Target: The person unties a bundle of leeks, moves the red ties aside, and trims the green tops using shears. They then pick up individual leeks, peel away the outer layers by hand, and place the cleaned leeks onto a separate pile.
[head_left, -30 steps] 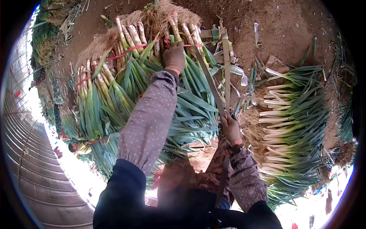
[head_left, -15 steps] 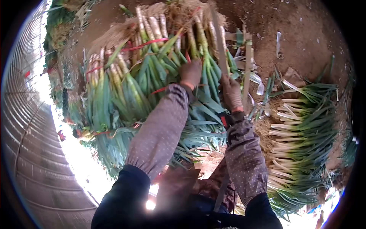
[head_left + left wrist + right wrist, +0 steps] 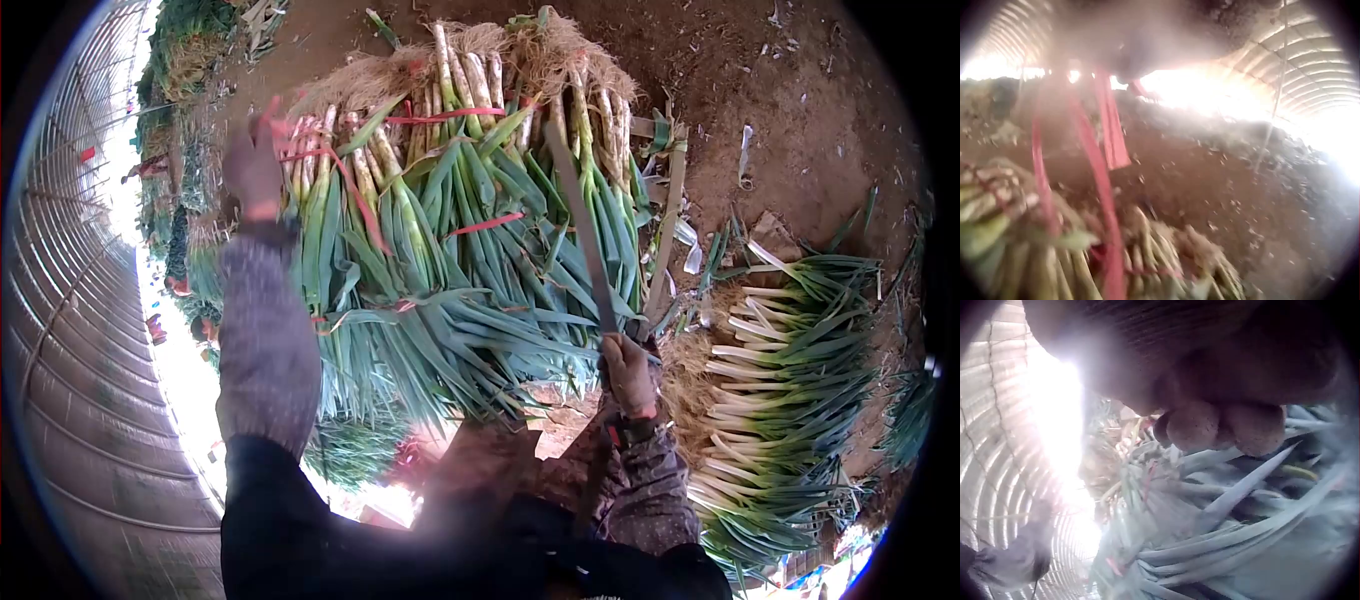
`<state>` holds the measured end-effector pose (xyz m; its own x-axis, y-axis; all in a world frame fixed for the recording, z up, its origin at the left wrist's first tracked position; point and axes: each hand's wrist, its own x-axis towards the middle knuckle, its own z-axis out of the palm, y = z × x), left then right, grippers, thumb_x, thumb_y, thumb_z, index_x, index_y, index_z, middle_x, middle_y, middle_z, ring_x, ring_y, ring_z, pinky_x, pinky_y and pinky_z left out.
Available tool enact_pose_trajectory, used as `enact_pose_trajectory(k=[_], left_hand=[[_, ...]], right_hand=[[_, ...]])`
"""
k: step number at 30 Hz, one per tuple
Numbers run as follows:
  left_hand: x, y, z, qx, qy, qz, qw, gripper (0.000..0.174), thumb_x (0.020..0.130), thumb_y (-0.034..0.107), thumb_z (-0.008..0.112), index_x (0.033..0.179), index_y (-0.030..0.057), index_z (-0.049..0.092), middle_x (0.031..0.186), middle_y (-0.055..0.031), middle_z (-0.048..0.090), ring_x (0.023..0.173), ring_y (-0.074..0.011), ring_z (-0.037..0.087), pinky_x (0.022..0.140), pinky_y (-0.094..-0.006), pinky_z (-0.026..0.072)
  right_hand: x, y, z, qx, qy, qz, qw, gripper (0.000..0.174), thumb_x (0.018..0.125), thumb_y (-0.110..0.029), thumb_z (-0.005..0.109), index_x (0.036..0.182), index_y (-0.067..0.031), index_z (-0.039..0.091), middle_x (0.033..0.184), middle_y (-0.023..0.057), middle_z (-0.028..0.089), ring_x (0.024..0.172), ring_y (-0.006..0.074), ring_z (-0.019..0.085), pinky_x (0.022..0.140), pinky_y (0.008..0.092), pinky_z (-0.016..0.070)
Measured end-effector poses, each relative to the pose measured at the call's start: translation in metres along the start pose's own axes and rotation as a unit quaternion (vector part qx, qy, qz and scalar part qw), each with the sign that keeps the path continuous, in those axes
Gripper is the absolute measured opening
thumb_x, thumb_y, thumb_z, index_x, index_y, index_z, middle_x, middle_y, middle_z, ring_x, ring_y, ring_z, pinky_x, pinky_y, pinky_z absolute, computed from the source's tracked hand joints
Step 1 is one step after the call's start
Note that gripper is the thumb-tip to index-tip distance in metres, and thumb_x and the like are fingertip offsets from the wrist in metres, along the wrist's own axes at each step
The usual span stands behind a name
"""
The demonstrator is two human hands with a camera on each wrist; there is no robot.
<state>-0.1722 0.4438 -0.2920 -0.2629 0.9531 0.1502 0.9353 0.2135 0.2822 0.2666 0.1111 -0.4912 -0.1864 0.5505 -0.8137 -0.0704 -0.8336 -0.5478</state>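
At the left end of the tied bundles of long green onions (image 3: 480, 230), my left hand (image 3: 252, 172) is raised and blurred, holding red plastic ties (image 3: 358, 195). Several of these red strips (image 3: 1099, 162) dangle from that hand in the left wrist view, over the onions' pale stalks. My right hand (image 3: 630, 375) grips the lower part of a long, flat, blade-like bar (image 3: 580, 225), which slants up over the right side of the bundles. In the right wrist view, the curled fingers of my right hand (image 3: 1229, 428) show above green leaves (image 3: 1235, 506).
Loose green onions (image 3: 790, 370) lie in a long row on the right, white stalks toward me. A wooden slat (image 3: 668, 225) stands beside the bundles. Bare soil (image 3: 700, 60) lies beyond, and the ribbed tunnel wall (image 3: 90, 400) curves along the left.
My left hand has swung from the middle of the bundles to their far left, trailing red ties. My right hand has moved up and back down with the bar, now near the leaf ends.
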Motion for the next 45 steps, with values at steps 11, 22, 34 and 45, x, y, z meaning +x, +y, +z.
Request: enact_pose_trajectory(k=[11, 22, 34, 45], left_hand=[[-0.022, 0.028, 0.264, 0.293, -0.32, 0.153, 0.888, 0.019, 0.092, 0.016, 0.057, 0.107, 0.0096, 0.067, 0.098, -0.0178, 0.069, 0.092, -0.037, 0.069, 0.079, -0.0495, 0.0541], [0.002, 0.003, 0.265, 0.135, -0.338, 0.056, 0.93, 0.026, 0.088, 0.032, 0.063, 0.106, 0.013, 0.068, 0.1, -0.0156, 0.07, 0.095, -0.0347, 0.068, 0.083, -0.0461, 0.0523], [-0.024, -0.007, 0.26, 0.148, -0.341, 0.092, 0.924, 0.035, 0.098, 0.038, 0.047, 0.112, 0.0113, 0.064, 0.105, -0.0192, 0.068, 0.099, -0.0389, 0.065, 0.086, -0.0501, 0.05], [-0.208, -0.007, 0.023, 0.03, -0.406, 0.135, 0.903, 0.02, 0.095, 0.032, 0.061, 0.095, 0.0117, 0.057, 0.075, -0.0065, 0.057, 0.063, -0.0278, 0.064, 0.053, -0.0404, 0.0475]], right_hand=[[0.053, -0.04, 0.027, -0.06, -0.111, 0.072, 0.989, 0.037, 0.103, -0.039, 0.051, 0.095, -0.0038, 0.059, 0.066, -0.0004, 0.055, 0.045, 0.008, 0.048, 0.044, 0.0256, 0.0408], [0.106, -0.075, 0.047, 0.05, -0.152, 0.198, 0.967, 0.044, 0.099, -0.052, 0.052, 0.089, -0.0096, 0.055, 0.062, -0.0025, 0.05, 0.043, 0.01, 0.045, 0.038, 0.0261, 0.0346], [0.103, -0.083, 0.11, 0.061, -0.141, 0.105, 0.983, 0.052, 0.098, -0.054, 0.05, 0.078, -0.0059, 0.053, 0.058, 0.0012, 0.049, 0.038, 0.0138, 0.048, 0.034, 0.0295, 0.0363], [0.005, -0.006, -0.007, -0.052, 0.011, 0.04, 0.998, 0.032, 0.102, -0.028, 0.053, 0.08, -0.0057, 0.055, 0.059, -0.004, 0.051, 0.052, 0.0016, 0.05, 0.046, 0.0216, 0.0362]])
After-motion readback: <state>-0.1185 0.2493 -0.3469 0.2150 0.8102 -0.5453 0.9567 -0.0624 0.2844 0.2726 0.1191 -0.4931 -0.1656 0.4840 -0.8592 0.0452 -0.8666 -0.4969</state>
